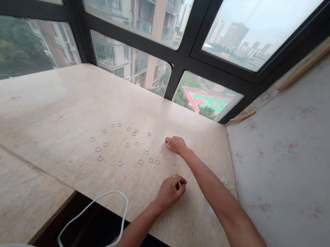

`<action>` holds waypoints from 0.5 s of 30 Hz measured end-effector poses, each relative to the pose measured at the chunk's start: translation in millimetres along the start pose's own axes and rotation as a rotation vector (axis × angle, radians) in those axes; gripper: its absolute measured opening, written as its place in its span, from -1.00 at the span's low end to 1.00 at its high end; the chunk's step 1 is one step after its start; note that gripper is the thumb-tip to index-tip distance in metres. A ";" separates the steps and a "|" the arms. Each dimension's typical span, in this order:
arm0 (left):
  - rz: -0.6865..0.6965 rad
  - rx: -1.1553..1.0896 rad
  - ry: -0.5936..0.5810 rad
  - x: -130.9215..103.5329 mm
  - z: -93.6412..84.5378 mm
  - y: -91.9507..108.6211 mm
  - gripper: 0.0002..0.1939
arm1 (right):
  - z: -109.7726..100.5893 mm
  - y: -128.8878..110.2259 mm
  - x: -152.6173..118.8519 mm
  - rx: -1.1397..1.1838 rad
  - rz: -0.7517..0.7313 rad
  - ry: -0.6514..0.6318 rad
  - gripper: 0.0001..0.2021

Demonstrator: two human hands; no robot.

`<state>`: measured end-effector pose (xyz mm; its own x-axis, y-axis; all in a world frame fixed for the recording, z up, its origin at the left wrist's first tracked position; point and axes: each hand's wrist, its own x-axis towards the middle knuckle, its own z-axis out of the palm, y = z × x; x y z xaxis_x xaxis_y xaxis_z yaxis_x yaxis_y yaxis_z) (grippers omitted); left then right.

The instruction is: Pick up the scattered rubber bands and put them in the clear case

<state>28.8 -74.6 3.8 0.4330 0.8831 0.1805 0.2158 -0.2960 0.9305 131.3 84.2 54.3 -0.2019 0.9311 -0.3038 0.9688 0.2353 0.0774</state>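
Several thin grey rings (120, 163) lie scattered over the pale marble-look counter (71, 119). Two small reddish rings (134, 134) lie close together among them. My right hand (176, 144) is on the counter to the right of the rings, fingers closed in a pinch. A small reddish spot shows at its fingertips, too small to name. Nearer to me, my left hand (170, 193) rests by the counter's front part, its thumb and fingers curled together. A thin band (173, 176) shows on one of its fingers. Whatever it may pinch is hidden.
A white cable (125, 215) loops over the counter's front edge, beside my left forearm. Dark-framed windows (178, 80) border the back. A flower-patterned wall (288, 156) closes the right side. Small whitish items (224, 181) lie near that wall, partly behind my right forearm.
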 end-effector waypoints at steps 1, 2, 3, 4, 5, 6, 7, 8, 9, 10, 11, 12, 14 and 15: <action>-0.001 0.000 0.000 0.0 0.0 -0.3 -0.85 | 0.2 1.4 0.1 0.015 -0.003 -0.005 -0.69; -0.002 0.001 -0.001 0.0 0.0 -0.6 -0.85 | 0.3 2.9 0.4 0.034 -0.007 -0.010 -0.69; 0.000 0.002 0.000 0.0 0.0 -1.0 -0.85 | 0.2 4.4 0.7 0.059 -0.011 -0.015 -0.70; 0.004 0.004 0.001 0.0 0.1 -1.3 -0.85 | 0.2 5.9 0.9 0.089 -0.016 -0.019 -0.70; 0.008 0.005 0.002 0.1 0.1 -1.6 -0.85 | 0.1 7.4 0.9 0.123 -0.022 -0.023 -0.70; 0.012 0.005 0.002 0.2 0.0 -1.8 -0.85 | 0.2 8.9 0.5 0.163 -0.028 -0.025 -0.71; 0.014 0.005 0.003 0.3 -0.1 -1.9 -0.85 | 0.3 10.4 -0.5 0.208 -0.035 -0.023 -0.72; 0.015 0.005 0.004 0.4 -0.3 -1.9 -0.85 | 0.6 11.8 -2.3 0.258 -0.042 -0.019 -0.74; 0.015 0.004 0.006 0.5 -0.5 -1.9 -0.85 | 1.1 13.2 -4.8 0.314 -0.050 -0.008 -0.76; 0.015 0.003 0.008 0.6 -0.7 -1.9 -0.85 | 1.7 14.5 -8.2 0.376 -0.058 0.008 -0.79; 0.015 0.003 0.011 0.6 -0.8 -1.9 -0.85 | 2.6 15.8 -12.4 0.443 -0.064 0.031 -0.82; 0.015 0.003 0.014 0.7 -0.9 -1.9 -0.86 | 3.6 17.1 -17.4 0.515 -0.067 0.060 -0.85; 0.017 -0.002 0.016 0.8 -0.9 -2.3 -0.86 | 6.2 20.1 -29.6 0.664 -0.065 0.127 -0.89; 0.018 -0.005 0.015 1.0 -0.9 -2.5 -0.86 | 7.7 22.0 -36.7 0.737 -0.059 0.160 -0.89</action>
<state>27.9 -72.7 1.9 0.4236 0.8830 0.2024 0.2035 -0.3105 0.9286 161.1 53.1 59.9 -0.2201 0.9651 -0.1420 0.7898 0.0908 -0.6066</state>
